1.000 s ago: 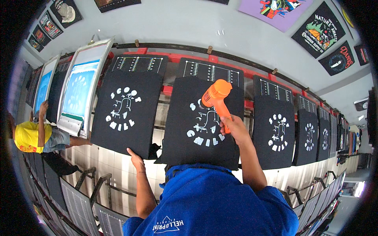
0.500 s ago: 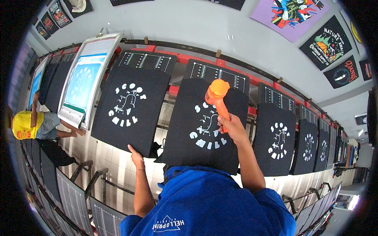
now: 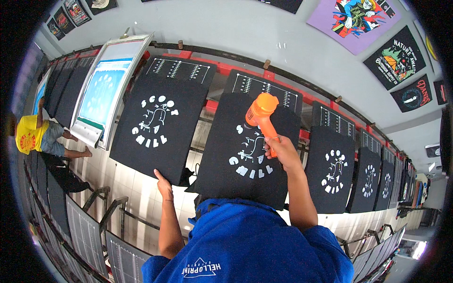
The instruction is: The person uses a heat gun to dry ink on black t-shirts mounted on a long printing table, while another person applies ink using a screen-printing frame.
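Observation:
My right hand (image 3: 283,152) is closed round the handle of an orange hair dryer (image 3: 263,111). The dryer's nozzle points down and to the left, over a black T-shirt (image 3: 214,141) with a white ring-shaped print, and hides part of that print. On the left lies another black T-shirt (image 3: 130,127) with the same print, spread flat on a board. My left hand (image 3: 163,184) is at this shirt's near edge, thumb on top, the other fingers hidden beneath, apparently gripping the edge.
A printing screen (image 3: 104,89) in a pale frame leans over the board at left. Beside it is a co-worker in a yellow shirt (image 3: 30,137). More printed black shirts (image 3: 332,184) line the rack to the right. Bare boards (image 3: 85,231) stand behind me, with metal bars (image 3: 113,207) sticking out.
The dryer has turned slightly, so its nozzle shows more toward the lower left. My left hand stays at the shirt's edge. The co-worker's legs have shifted, and my view has moved a little.

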Demonstrator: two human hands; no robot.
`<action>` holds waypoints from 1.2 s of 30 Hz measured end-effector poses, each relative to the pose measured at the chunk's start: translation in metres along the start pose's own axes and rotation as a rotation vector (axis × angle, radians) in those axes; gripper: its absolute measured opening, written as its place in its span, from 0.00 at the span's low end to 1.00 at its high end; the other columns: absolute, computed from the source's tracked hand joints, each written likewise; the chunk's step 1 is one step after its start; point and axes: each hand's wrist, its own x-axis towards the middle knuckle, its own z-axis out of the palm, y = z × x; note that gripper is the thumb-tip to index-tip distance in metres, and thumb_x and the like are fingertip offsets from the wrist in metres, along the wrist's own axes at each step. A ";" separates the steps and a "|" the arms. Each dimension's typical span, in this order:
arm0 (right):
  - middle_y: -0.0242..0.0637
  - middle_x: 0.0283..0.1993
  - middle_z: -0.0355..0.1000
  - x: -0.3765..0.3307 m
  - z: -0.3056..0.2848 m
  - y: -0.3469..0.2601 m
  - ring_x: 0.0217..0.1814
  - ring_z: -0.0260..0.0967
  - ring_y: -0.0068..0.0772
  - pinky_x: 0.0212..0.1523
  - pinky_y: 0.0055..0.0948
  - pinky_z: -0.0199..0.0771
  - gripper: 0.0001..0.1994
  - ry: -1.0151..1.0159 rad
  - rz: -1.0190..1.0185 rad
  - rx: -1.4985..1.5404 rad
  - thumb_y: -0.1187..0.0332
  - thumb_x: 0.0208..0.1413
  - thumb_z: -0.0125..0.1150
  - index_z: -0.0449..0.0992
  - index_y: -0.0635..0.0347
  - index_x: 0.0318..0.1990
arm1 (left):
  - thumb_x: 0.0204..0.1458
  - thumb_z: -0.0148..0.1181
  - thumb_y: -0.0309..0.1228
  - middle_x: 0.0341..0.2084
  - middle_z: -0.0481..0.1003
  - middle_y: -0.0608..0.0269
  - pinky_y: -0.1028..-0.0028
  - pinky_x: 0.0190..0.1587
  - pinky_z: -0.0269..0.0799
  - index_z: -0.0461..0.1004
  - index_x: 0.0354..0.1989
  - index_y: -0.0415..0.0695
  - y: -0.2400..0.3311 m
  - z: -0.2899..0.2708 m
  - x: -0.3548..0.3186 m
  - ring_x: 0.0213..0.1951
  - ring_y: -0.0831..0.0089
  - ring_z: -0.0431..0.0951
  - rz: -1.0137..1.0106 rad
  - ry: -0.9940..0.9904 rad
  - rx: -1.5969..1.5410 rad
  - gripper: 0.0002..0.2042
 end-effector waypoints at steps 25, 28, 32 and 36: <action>0.32 0.28 0.69 0.001 0.021 -0.009 0.24 0.69 0.21 0.24 0.20 0.70 0.16 -0.151 -0.009 -0.089 0.58 0.56 0.58 0.71 0.64 0.38 | 0.57 0.20 0.64 0.44 0.74 0.35 0.60 0.57 0.62 0.73 0.43 0.23 0.045 -0.003 0.000 0.51 0.48 0.72 -0.053 0.353 0.247 0.48; 0.32 0.28 0.69 -0.004 0.025 -0.010 0.24 0.69 0.21 0.24 0.20 0.69 0.15 -0.130 -0.026 -0.112 0.58 0.56 0.58 0.71 0.64 0.38 | 0.57 0.20 0.63 0.43 0.73 0.34 0.59 0.56 0.62 0.73 0.42 0.23 0.051 -0.004 -0.009 0.50 0.46 0.72 -0.031 0.350 0.249 0.47; 0.32 0.28 0.69 -0.003 0.017 -0.006 0.24 0.69 0.21 0.23 0.20 0.69 0.15 -0.165 -0.006 -0.065 0.59 0.56 0.59 0.71 0.64 0.38 | 0.57 0.20 0.62 0.43 0.73 0.33 0.59 0.56 0.62 0.73 0.42 0.22 0.049 -0.002 -0.005 0.50 0.45 0.72 -0.026 0.361 0.261 0.47; 0.32 0.28 0.69 -0.013 0.018 -0.008 0.24 0.68 0.22 0.23 0.20 0.69 0.15 -0.158 -0.003 -0.104 0.59 0.56 0.60 0.71 0.64 0.38 | 0.57 0.21 0.62 0.43 0.73 0.33 0.59 0.56 0.63 0.73 0.41 0.22 0.046 0.000 -0.002 0.50 0.45 0.73 -0.031 0.391 0.235 0.47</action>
